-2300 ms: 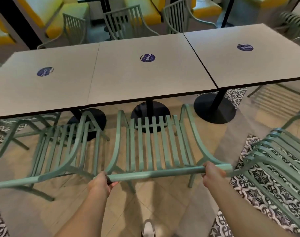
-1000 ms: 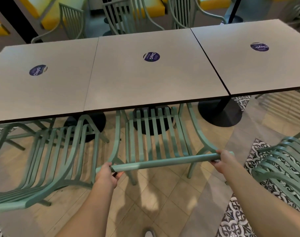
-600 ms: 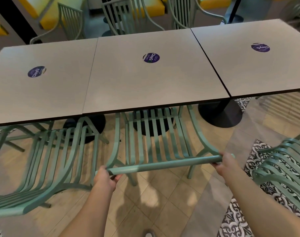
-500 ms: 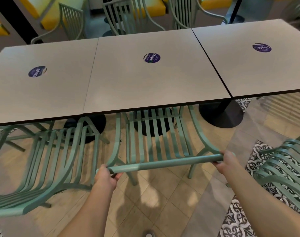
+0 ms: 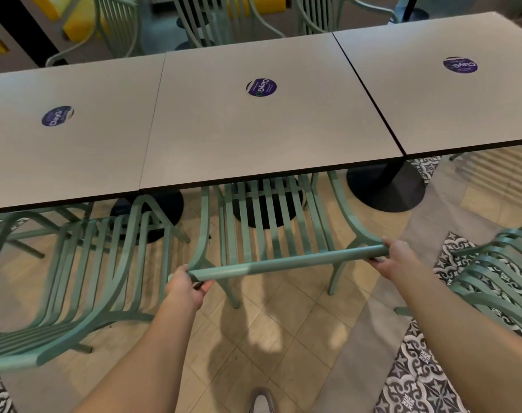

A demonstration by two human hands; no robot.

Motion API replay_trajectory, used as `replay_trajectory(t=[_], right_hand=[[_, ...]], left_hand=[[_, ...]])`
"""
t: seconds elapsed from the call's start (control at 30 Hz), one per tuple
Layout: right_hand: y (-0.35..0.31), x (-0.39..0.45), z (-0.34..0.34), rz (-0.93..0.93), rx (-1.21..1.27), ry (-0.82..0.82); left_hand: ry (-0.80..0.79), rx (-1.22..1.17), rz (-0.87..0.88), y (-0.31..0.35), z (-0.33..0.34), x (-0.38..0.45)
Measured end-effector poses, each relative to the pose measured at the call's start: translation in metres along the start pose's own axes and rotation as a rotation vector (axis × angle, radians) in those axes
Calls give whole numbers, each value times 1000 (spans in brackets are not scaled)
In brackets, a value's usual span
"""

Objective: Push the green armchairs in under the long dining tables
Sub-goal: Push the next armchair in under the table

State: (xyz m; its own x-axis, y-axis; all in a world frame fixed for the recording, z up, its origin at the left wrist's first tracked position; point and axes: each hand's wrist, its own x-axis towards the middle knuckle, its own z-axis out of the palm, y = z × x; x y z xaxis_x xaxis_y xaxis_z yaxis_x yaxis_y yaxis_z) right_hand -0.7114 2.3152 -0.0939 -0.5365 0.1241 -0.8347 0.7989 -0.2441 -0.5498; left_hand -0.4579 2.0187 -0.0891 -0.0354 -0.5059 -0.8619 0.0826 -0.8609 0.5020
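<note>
A slatted green armchair (image 5: pixel 271 222) stands in front of me with its seat partly under the middle grey table top (image 5: pixel 262 135) of a long row of dining tables. My left hand (image 5: pixel 184 289) grips the left end of its top back rail (image 5: pixel 286 262). At the rail's right end my right hand (image 5: pixel 396 257) is closed around it. A second green armchair (image 5: pixel 84 281) stands to the left, its front under the left table top (image 5: pixel 66 150). A third green armchair (image 5: pixel 498 275) stands at the right, away from the table.
Black round pedestal bases (image 5: pixel 386 186) stand under the tables. More green chairs (image 5: pixel 221 22) and yellow benches (image 5: pixel 75 16) line the far side. Patterned floor tiles (image 5: pixel 417 374) lie at the right, beige tiles underfoot. My shoe tip (image 5: pixel 261 402) shows at the bottom.
The middle armchair has slid forward, its seat farther under the table edge than 2.3 s ago. Both hands kept their grip on the back rail. Over the last half second little moved.
</note>
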Motion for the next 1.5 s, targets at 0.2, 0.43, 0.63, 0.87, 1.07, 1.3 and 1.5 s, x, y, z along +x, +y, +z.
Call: replay_trajectory(t=[0.2,0.43,0.63,0.87,1.07,1.3,1.5], right_hand=[[-2,0,2,-2,10,-12],[4,-9,6,-19,-3,-6],[8,-17,1,25,48,30],[19,-21,-9,36,87,34],[23,-12,-18,61,56,9],[29,4,-24,29,4,21],[29,0,-23,31,3,1]], left_hand=[[-37,58,-12,-1,-7,8],[-63,61,10,2,-12,9],[-60,74,-6,2,-17,4],[-43,58,1,-6,-31,0],[6,46,39,-17,-48,-3],[-14,54,35,-16,-53,-6],[-28,77,15,-15,-54,-5]])
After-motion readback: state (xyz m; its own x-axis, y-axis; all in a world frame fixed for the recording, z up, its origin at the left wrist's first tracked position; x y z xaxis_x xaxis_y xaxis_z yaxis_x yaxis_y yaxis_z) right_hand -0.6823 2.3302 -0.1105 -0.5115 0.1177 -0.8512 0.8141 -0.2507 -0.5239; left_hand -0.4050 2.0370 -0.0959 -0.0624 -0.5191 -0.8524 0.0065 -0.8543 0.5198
